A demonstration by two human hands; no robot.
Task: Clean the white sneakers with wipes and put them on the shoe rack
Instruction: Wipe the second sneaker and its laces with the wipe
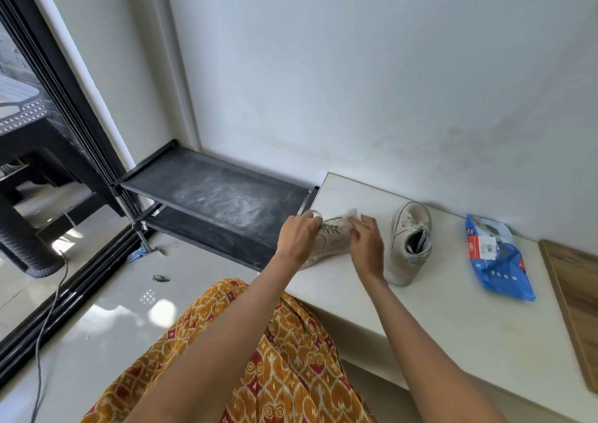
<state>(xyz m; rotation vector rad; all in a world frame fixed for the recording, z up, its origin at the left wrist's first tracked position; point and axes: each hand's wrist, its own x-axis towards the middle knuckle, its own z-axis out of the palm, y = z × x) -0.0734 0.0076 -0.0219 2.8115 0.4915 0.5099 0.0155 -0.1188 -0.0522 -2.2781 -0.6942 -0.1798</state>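
One white sneaker (333, 239) lies at the left end of the white ledge (453, 319), lace side up. My left hand (299, 236) grips its toe end. My right hand (367, 239) presses a white wipe (354, 214) onto the shoe's upper, its fingers curled over the wipe. The second white sneaker (411, 244) stands upright just right of my right hand, heel toward me. A blue pack of wipes (498, 257) lies farther right on the ledge. The black shoe rack (213, 192) stands left of the ledge against the wall, its top shelf dusty.
A wooden board (579, 293) lies at the ledge's right end. A black-framed glass door (55, 105) is on the left, with a grey cable (45, 325) trailing over the tiled floor. My patterned orange skirt (275, 358) fills the lower middle.
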